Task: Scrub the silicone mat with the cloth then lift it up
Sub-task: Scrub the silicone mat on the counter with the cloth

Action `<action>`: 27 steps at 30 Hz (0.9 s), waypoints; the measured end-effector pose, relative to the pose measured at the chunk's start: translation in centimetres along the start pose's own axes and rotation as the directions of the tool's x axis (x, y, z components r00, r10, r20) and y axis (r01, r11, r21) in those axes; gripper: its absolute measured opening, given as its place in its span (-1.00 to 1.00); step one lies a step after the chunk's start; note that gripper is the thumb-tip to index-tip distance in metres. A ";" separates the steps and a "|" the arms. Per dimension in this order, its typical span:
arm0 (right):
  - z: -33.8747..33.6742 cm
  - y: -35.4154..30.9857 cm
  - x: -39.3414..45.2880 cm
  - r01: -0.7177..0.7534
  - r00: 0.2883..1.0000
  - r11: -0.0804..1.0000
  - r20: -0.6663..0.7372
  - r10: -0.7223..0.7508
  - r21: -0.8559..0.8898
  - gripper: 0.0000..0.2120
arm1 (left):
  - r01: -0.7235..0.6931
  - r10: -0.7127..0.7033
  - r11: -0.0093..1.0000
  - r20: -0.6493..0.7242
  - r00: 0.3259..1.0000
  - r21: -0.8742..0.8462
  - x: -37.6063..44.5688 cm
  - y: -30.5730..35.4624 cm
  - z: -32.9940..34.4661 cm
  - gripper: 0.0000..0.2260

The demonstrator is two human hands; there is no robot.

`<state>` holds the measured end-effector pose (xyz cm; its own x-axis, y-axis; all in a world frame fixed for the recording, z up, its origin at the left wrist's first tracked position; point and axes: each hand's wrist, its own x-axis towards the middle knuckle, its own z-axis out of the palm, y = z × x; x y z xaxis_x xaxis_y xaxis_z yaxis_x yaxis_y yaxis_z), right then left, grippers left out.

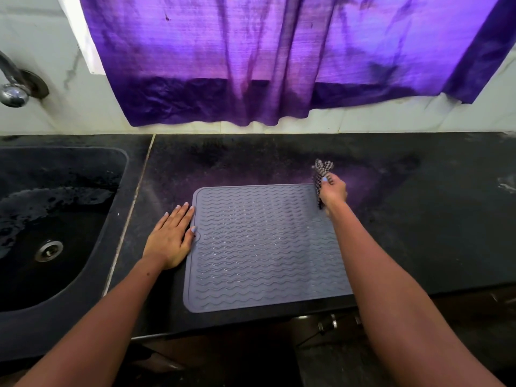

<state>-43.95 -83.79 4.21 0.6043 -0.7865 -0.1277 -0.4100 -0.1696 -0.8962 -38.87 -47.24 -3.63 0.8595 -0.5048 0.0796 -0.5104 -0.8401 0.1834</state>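
A grey silicone mat [259, 247] with wavy ridges lies flat on the black counter [418, 219]. Its near edge reaches the counter's front. My left hand [171, 238] lies flat on the counter beside the mat's left edge, fingers straight, with the thumb touching the mat's rim. My right hand [332, 191] grips a bunched checked cloth [321, 174] at the mat's far right corner. The cloth sticks up above my fingers and hangs down onto the mat.
A dark sink [55, 227] with a metal drain [49, 250] and wet patches sits to the left. A chrome tap [14, 88] juts from the tiled wall. A purple curtain [279, 60] hangs behind the counter.
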 end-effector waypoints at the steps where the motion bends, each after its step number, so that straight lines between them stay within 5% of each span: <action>1: -0.4 0.0 -0.2 0.026 0.994 0.988 -0.099 -0.041 -0.149 -0.65 | -0.001 0.001 1.000 -0.002 1.000 0.000 0.0 0.0 0.0 -0.28; 3: -0.8 0.7 -0.9 0.146 0.965 0.900 -0.141 -0.221 -0.410 -0.65 | -0.003 0.002 1.000 -0.007 1.000 -0.007 0.0 0.0 0.0 -0.28; 5: -0.2 2.5 -1.0 0.260 0.941 0.781 -0.032 -0.337 -0.567 -0.65 | -0.004 0.004 1.000 -0.015 1.000 -0.022 0.0 -0.1 0.1 -0.29; 9: 0.5 5.4 -1.0 0.337 0.934 0.619 0.165 -0.318 -0.709 -0.46 | -0.016 0.015 1.000 -0.021 1.000 -0.017 0.1 -0.1 0.2 -0.30; 15: -0.6 5.0 0.1 0.353 0.935 0.757 0.236 -0.264 -0.550 -0.55 | -0.011 0.011 1.000 -0.018 1.000 -0.008 0.0 -0.1 0.1 -0.30; 20: -2.9 2.8 1.5 0.007 1.000 0.998 0.022 -0.006 -0.064 -0.69 | -0.005 0.005 1.000 -0.008 1.000 -0.016 0.0 -0.1 0.0 -0.28; 23: -4.2 2.4 0.0 -0.002 0.988 0.968 -0.152 -0.038 -0.253 -0.64 | 0.000 0.000 1.000 -0.011 1.000 -0.023 0.0 0.0 0.0 -0.27; 27: -3.5 4.6 -2.6 0.190 0.978 0.753 0.057 -0.199 -0.631 -0.66 | -0.001 0.000 1.000 -0.013 1.000 -0.025 0.0 0.0 0.1 -0.27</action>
<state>-49.77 -84.60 1.87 0.7117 -0.7019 0.0292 -0.6247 -0.6513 -0.4307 -38.83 -47.26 -3.68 0.8596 -0.5026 0.0921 -0.5103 -0.8345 0.2078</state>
